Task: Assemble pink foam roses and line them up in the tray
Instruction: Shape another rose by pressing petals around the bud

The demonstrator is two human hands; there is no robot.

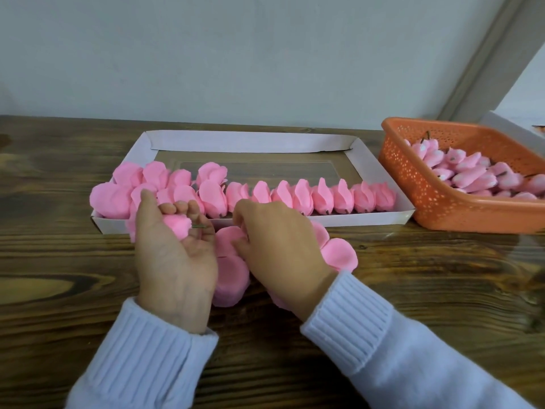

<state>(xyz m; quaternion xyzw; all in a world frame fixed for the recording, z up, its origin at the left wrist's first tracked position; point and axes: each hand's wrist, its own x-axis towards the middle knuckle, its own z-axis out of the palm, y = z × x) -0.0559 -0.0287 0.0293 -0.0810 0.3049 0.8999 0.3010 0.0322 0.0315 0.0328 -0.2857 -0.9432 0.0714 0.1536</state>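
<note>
Left hand (pixel 174 255) palm up, fingers (pixel 193 206) curled round a pink foam rose (pixel 177 228). It sits just in front of the tray's left end, and a short green stem (pixel 199 226) pokes out to the right. Petals are matte, soft-edged and even pink.

Right hand (pixel 280 243) palm down on the loose petals (pixel 339 253) lying on the counter (pixel 413 276). Fingers bent onto them and tips hidden, so can't tell if it's pinching one.

White cardboard tray (pixel 295 220) sits behind the hands. A row of roses (pixel 321 199) runs along its front wall, neat on the right and bunched and overlapping on the left. The back half shows a clear film base.

Orange perforated basket (pixel 442 202) just right of the tray, holding pink buds (pixel 472 172), some with dark stems.

Counter is dark knotted wood grain. Plain pale grey wall (pixel 236 54) behind it, with a slanted grey frame at upper right. Ribbed pale blue sleeves (pixel 141 364).
</note>
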